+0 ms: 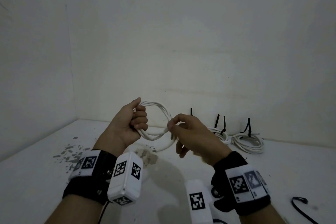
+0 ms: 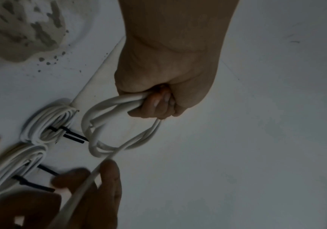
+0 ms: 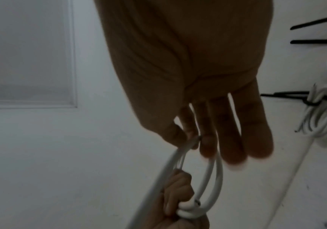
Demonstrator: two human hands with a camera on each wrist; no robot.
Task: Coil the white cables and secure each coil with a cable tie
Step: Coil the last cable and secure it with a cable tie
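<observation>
left hand (image 1: 131, 123) fist clamped on coil (image 1: 160, 120) | right hand (image 1: 189, 132) pinches cable tail | risk: loosened fist lets loops spring apart; tail slips untucked

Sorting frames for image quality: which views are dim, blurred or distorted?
Head view: evenly lit, sharp, wide-angle bend; left hand gripping the coiled white cable reads clearly. Left wrist view: dim, right hand a dark blur close up. Right wrist view: darkest, hand backlit, fingertips motion-blurred.
</observation>
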